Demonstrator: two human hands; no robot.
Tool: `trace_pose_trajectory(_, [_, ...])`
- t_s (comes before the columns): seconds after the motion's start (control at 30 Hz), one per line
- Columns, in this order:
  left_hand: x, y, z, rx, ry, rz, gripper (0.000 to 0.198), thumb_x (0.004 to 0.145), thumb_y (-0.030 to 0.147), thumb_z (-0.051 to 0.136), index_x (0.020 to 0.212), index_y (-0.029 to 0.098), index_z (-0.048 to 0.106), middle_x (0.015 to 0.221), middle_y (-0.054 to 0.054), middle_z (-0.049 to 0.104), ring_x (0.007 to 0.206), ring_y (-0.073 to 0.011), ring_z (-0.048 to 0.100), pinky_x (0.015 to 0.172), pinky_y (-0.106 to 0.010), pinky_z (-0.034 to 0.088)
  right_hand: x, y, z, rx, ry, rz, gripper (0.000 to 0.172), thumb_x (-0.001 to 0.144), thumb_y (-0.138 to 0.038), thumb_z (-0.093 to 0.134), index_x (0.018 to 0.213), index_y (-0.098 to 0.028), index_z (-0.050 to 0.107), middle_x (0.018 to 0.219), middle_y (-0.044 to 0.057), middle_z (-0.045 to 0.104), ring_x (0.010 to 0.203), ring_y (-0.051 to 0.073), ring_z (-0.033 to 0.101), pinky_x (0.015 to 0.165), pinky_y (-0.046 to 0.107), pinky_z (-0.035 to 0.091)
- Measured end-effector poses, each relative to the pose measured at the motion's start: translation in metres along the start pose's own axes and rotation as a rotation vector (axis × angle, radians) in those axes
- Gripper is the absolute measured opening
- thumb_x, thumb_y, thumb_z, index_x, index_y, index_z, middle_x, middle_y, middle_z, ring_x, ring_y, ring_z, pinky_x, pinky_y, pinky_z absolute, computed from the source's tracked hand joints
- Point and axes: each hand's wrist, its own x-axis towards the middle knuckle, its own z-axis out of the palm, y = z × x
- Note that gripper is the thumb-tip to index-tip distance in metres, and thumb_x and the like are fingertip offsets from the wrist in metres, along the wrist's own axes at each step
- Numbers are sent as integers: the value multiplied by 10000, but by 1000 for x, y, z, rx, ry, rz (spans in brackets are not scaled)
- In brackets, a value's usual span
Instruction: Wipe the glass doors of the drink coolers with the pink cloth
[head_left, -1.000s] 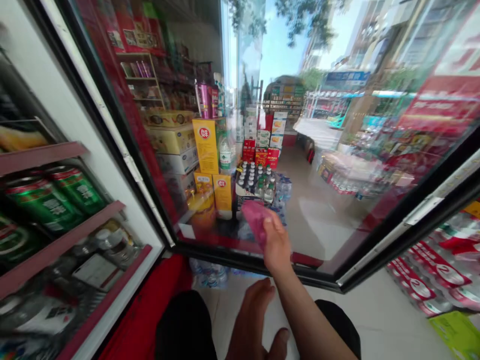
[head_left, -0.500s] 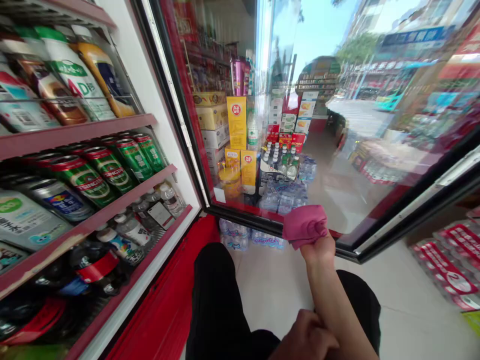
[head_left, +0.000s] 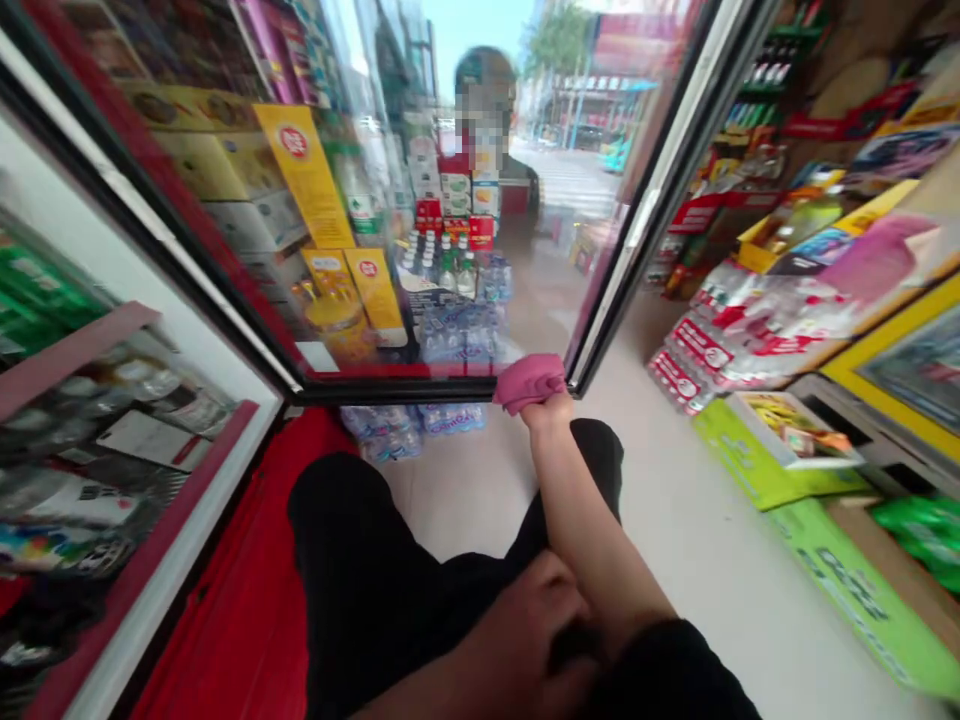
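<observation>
Gripping the pink cloth (head_left: 529, 384), the right hand (head_left: 549, 411) has fingers clamped on its near edge! That bundle lies lengthwise along the glass door's bottom frame (head_left: 397, 393), near its right corner; left hand (head_left: 534, 612) farther back, fingers too blurred to tell.

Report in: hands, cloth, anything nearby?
Right hand: gripping pink cloth at glass door's bottom edge. Left hand: near right sleeve. Bottle packs on floor, left of cloth.

One pink cloth (head_left: 529, 384), one glass door (head_left: 544, 280), two black-clad knees (head_left: 337, 500) and two lime-green boxes (head_left: 847, 580) show.
</observation>
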Motion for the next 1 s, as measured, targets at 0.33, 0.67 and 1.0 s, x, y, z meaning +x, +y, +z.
trace_pose_trajectory(0.33, [5, 27, -18, -21, 5, -65, 314, 859, 235, 737, 1172, 264, 745, 1166, -37, 739, 1095, -212, 680, 1009, -381, 525, -24, -36, 15, 78, 8, 59, 336, 1030, -296, 405, 992, -244, 734, 947, 50, 862, 998, 228, 814, 1132, 566, 600])
trace_pose_trajectory(0.67, [60, -21, -108, -653, 825, -157, 614, 850, 576, 867, 1396, 348, 700, 1660, -52, 587, 1565, -271, 510, 1249, -404, 438, -70, -24, 25, -198, -216, 57, 506, 1066, -614, 443, 1098, -265, 808, 1183, 51, 873, 1306, 246, 754, 1314, 525, 462])
trace_pose_trajectory(1.0, [53, -89, -167, -1118, 723, -75, 498, 911, 715, 678, 1127, 292, 828, 1325, -94, 820, 1425, -321, 686, 1246, -514, 525, -133, 57, 36, -1358, -978, -462, 522, 1112, -477, 562, 1572, -253, 661, 1708, 128, 577, 1647, 330, 482, 1382, 657, 351])
